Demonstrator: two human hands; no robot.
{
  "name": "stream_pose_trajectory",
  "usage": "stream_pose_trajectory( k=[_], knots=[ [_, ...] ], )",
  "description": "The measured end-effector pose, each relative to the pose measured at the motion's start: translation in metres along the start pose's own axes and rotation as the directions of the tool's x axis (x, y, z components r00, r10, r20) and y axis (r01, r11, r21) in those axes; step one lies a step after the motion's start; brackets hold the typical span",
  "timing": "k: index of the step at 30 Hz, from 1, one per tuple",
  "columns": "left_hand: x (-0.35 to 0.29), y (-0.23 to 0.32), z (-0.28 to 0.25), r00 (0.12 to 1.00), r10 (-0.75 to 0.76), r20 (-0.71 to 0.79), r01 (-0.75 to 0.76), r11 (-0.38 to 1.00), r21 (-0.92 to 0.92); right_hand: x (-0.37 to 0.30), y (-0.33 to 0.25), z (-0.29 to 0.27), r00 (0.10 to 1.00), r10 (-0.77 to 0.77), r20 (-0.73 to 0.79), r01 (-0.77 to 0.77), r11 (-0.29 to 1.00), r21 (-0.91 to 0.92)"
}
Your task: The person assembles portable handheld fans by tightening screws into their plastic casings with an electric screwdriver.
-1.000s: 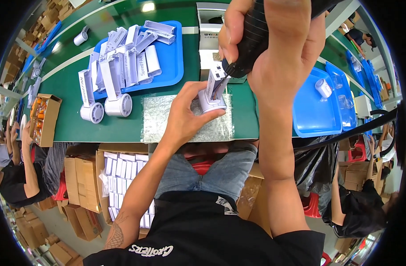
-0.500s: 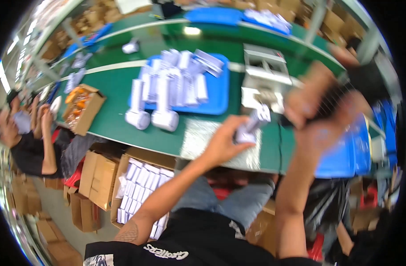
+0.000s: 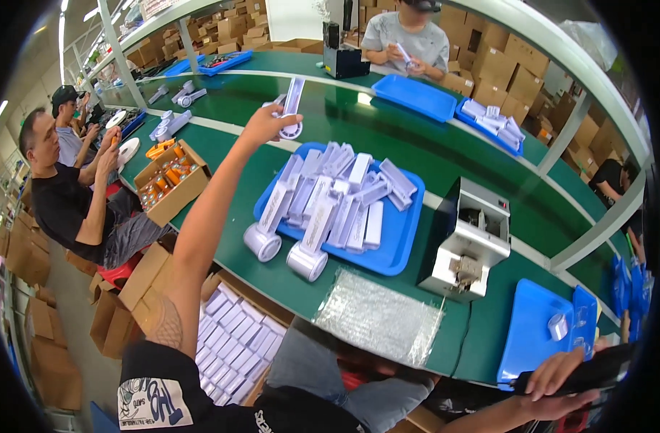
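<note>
From my remote feed, the green desk (image 3: pixel 452 325) ran under everything, parts tray (image 3: pixel 391 260) included; I used that blue tray, heaped with white housings, as reference. Below its near left side I had an open carton (image 3: pixel 254 295) packed with white pieces. To its right, past the metal machine (image 3: pixel 471 242), I logged a second blue tray (image 3: pixel 535 303). A clear plastic sheet (image 3: pixel 380 317) lay flat just nearer me than the parts tray, slightly right. Left of it: a small carton (image 3: pixel 178 198) of orange parts. Well right of it, nearer me, my right hand (image 3: pixel 553 382) had its fingers curled round a black tool (image 3: pixel 593 374). Two white fan pieces (image 3: pixel 307 261) had round heads on the desk, handles over the tray's near rim. Off its far left corner, my left hand (image 3: pixel 269 126) pinched the fan unit (image 3: pixel 294 97), handle tilted up; desk contact, couldn't tell. Smallest, well right of the parts tray: a white cylinder (image 3: pixel 558 327) in the second tray.
</note>
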State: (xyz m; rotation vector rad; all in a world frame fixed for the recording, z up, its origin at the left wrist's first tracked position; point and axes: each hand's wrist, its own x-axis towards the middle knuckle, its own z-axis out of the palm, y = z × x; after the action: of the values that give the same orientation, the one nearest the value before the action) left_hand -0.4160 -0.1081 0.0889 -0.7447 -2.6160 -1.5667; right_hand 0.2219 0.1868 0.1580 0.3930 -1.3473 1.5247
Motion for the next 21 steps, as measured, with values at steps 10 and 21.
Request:
stream_pose_trajectory(
  k=[10,21],
  knots=[
    [0.085,-0.112,0.014,0.988,0.089,-0.128,-0.027,0.906,0.422,0.009,0.045,0.022,0.984,0.167,-0.058,-0.174,0.975,-0.138],
    [-0.284,0.014,0.050,0.962,0.229,-0.148,-0.197,0.958,0.208,0.116,0.102,0.012,1.000,0.006,0.018,-0.002,0.978,-0.207]
  ],
)
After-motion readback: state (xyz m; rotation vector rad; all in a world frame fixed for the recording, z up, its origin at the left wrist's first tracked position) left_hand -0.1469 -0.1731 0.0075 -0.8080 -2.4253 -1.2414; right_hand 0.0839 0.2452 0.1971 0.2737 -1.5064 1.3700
